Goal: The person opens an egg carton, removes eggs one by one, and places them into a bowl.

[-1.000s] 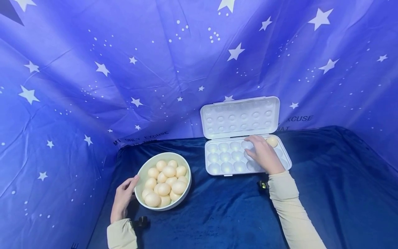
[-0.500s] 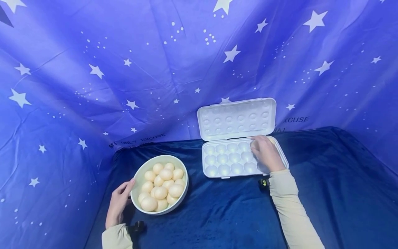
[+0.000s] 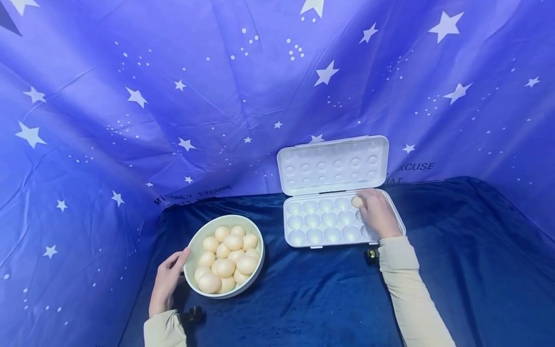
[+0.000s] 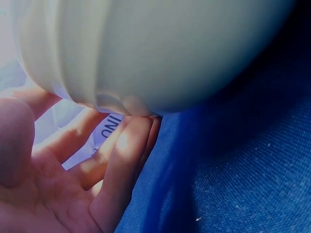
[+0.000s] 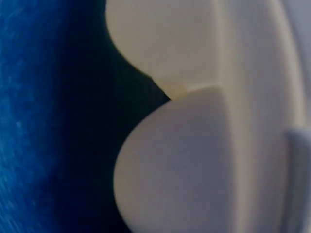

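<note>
A pale green bowl [image 3: 256,284] heaped with cream-coloured eggs [image 3: 225,267] stands on the left. My left hand [image 3: 166,279] grips its left side, thumb by the rim. In the left wrist view, its bent fingers [image 4: 124,145] meet the outer wall of the bowl [image 4: 160,53]. To the right lies a white egg carton [image 3: 298,246] with its lid raised. My right hand [image 3: 378,212] is over the right end, pinching an egg [image 3: 357,202] at the back row. The hand covers several hollows there. In the right wrist view, only the rounded carton hollows [image 5: 180,165] show.
Dark blue cloth [image 3: 312,299] covers the table. The raised lid [image 3: 334,166] leans back near a blue star-patterned curtain [image 3: 243,86], which surrounds the back and sides. Black wrist devices [image 3: 193,314] sit beside both sleeves.
My right hand has shifted right along the carton, and an egg now shows at its fingertips. The egg seen earlier in the back right corner is now hidden. My left hand stays at the bowl.
</note>
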{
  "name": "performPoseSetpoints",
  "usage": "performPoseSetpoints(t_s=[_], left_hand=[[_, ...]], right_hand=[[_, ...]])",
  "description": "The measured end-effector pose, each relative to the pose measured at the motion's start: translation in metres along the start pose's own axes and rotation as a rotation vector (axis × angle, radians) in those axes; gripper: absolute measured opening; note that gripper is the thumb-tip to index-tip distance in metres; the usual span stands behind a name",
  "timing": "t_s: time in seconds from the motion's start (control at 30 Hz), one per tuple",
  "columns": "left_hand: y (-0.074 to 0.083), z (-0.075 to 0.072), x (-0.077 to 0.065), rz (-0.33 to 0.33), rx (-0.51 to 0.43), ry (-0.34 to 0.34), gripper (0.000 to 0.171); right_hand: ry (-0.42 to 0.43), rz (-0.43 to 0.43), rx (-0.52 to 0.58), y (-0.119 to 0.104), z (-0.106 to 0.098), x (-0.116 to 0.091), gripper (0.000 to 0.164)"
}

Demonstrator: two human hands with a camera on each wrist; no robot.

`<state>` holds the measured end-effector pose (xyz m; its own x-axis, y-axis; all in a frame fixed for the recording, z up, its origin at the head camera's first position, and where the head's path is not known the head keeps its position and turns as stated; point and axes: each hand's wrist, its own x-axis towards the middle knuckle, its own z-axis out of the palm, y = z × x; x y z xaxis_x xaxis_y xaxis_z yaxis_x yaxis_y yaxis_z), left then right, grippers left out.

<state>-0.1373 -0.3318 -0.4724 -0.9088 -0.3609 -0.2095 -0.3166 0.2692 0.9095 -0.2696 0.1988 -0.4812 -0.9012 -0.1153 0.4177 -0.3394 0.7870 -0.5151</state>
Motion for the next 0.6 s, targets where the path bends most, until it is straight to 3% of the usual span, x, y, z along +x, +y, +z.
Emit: performPoseSetpoints(t_s=[0.4, 0.6], left_hand=[[0.0, -0.002, -0.001, -0.019, -0.015, -0.005, 0.047], [0.001, 0.0, -0.001, -0.007, -0.004, 0.0, 0.048]], right_hand=[[0.137, 0.062, 0.031, 0.004, 0.001, -0.002, 0.031], [0.125, 0.127, 0.069, -0.005, -0.009, -0.005, 0.033]])
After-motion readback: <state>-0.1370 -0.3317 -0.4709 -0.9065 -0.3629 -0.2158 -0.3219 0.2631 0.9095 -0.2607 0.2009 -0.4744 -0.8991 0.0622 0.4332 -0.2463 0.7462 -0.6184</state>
